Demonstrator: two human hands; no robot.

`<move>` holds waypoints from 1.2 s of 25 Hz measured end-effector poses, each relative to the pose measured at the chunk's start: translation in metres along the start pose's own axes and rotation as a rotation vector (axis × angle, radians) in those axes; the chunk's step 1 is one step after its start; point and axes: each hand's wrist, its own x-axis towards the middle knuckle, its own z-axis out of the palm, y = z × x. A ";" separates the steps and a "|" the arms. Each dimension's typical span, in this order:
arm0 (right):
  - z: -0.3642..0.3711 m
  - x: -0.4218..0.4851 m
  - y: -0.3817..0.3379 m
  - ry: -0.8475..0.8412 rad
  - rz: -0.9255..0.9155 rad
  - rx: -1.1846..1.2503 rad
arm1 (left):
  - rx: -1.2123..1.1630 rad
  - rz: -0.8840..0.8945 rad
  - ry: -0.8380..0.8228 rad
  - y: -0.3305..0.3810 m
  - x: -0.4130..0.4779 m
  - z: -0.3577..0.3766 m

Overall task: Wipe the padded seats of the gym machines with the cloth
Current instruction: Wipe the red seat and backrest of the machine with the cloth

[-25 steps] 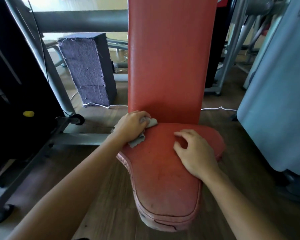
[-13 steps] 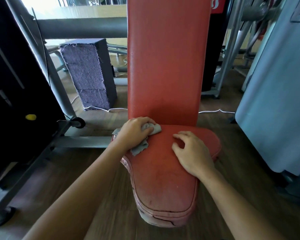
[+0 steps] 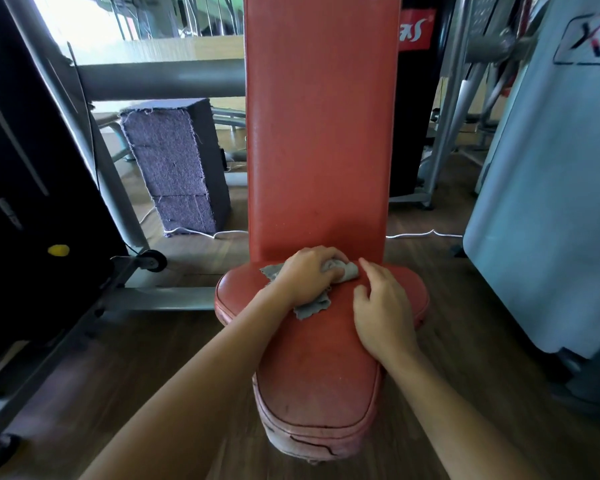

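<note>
I see my left hand [image 3: 309, 275] curled over the cloth [image 3: 311, 308], bunching it against the rear of the seat [image 3: 319, 368], just in front of the foot of the backrest [image 3: 319, 133]. Grey frayed edges of the cloth stick out on 3 sides of the knuckles. My right hand [image 3: 385, 313] lies on the seat just beside it, fingers loosely bent and holding nothing; whether the forefinger touches the cloth's corner I cannot tell. The seat is red padded vinyl, rounded and piped, cracked and worn at its front lip. The backrest is a tall, flat red slab. The floor [image 3: 465, 323] is dark wood plank.
</note>
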 end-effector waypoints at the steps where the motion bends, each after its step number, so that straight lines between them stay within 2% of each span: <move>1: 0.000 0.000 0.000 -0.001 -0.005 0.001 | -0.020 0.044 -0.006 -0.001 -0.012 -0.002; 3: 0.000 -0.001 0.000 0.008 -0.010 0.018 | -0.062 0.123 -0.029 -0.007 -0.048 -0.012; 5: 0.001 0.000 0.000 0.021 -0.002 0.034 | -0.083 0.130 -0.037 -0.018 -0.073 -0.021; 11: -0.002 -0.002 -0.002 0.016 -0.041 0.021 | 0.022 -0.090 0.223 -0.025 -0.065 -0.014; 14: -0.004 -0.004 -0.001 -0.047 -0.063 0.000 | 0.049 -0.142 0.265 -0.020 -0.076 -0.011; 18: -0.004 -0.003 -0.001 -0.085 -0.085 -0.012 | -0.043 -0.138 0.268 -0.025 -0.106 -0.015; 22: -0.013 -0.015 -0.015 -0.211 -0.094 -0.060 | -0.086 -0.062 0.337 -0.029 -0.141 -0.022; 24: -0.013 -0.028 -0.032 -0.345 -0.188 -0.046 | -0.124 -0.067 0.383 -0.028 -0.158 -0.030; 27: -0.003 -0.044 -0.056 -0.528 -0.338 -0.153 | -0.295 -0.175 0.532 -0.033 -0.198 -0.038; 30: 0.002 -0.045 -0.061 -0.528 -0.338 -0.203 | -0.505 -0.332 0.753 -0.036 -0.240 -0.030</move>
